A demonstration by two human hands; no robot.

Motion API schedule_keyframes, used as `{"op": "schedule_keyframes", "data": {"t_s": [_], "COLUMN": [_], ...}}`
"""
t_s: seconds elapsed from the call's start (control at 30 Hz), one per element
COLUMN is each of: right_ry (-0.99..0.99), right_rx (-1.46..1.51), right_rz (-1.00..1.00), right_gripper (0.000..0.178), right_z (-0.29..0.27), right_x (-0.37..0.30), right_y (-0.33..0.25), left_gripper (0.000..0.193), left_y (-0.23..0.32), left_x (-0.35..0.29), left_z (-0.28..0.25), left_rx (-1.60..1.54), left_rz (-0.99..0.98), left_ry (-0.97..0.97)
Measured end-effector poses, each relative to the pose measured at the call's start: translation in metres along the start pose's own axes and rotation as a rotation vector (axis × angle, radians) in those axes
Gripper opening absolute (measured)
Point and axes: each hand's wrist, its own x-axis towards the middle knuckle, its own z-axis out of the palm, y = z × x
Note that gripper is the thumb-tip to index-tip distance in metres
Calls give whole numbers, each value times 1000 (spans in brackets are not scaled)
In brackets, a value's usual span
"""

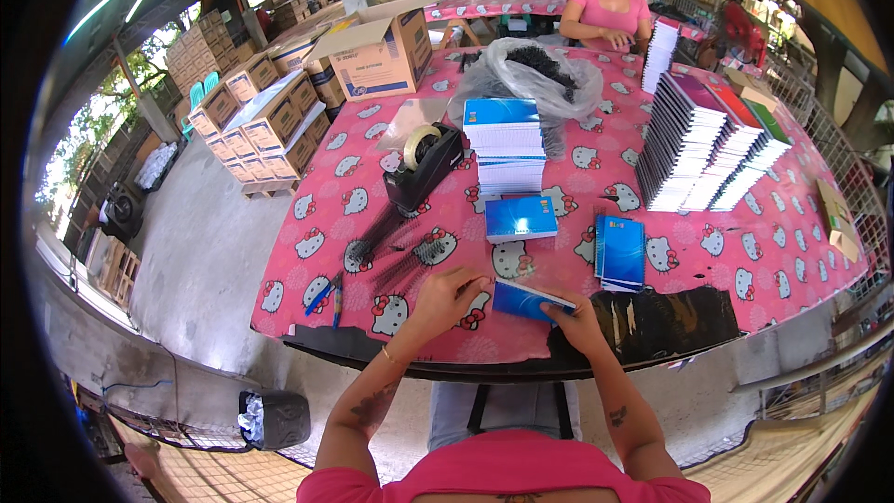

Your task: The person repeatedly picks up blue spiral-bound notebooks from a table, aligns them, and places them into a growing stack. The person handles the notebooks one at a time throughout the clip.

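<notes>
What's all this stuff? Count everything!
near tablecloth: one, pink, centre
notebook piles: three, blue, middle
notebook stacks: one each, purple, red, green, right
tape dispenser: one, black, left
binding coils: several, black, left
pens: two, blue, near left
plastic bag: one, clear, far
cardboard boxes: many, brown, left background
bin: one, black, left floor
co-worker: one, pink top, opposite
notebook: one, blue, near edge
left hand: one, bare, near edge
right hand: one, bare, holds notebook

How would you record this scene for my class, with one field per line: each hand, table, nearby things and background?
Left hand: beside the notebook's left end; any grip unclear
Right hand: holding a blue notebook
Table: pink patterned cover
Nearby: black coils, pens, tape dispenser
Background: cartons, another person
</notes>
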Motion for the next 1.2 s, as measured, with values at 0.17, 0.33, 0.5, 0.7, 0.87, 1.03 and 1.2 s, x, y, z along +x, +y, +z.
{"op": "schedule_keyframes", "data": {"t_s": [0.17, 0.33, 0.5, 0.7, 0.87, 1.03, 1.2], "right_ry": [-45, -67, 59, 62, 25, 103, 142], "right_rx": [-26, -73, 19, -175, -122, 24, -2], "right_rz": [68, 40, 33, -44, -34, 53, 20], "right_gripper": [28, 27, 27, 28, 29, 30, 30], "right_z": [-5, -3, 9, 7, 5, 20, 21], "right_x": [-5, -7, -10, -16, -12, -14, -15], "right_y": [-2, -5, -23, -32, -31, -50, -47], "left_gripper": [22, 35, 52, 50, 42, 61, 77], "left_y": [10, -6, 34, 23, 26, 40, 36], "left_x": [5, 2, -1, -20, 8, -6, -40], "left_z": [-3, 0, 15, 19, -11, 20, 49], "left_rx": [-14, 6, 637, 612, -63, 683, 695], "left_rz": [118, 22, 238, 246, -165, 278, 229], "left_ry": [-24, -316, 21, -10, -463, -58, -43]}}
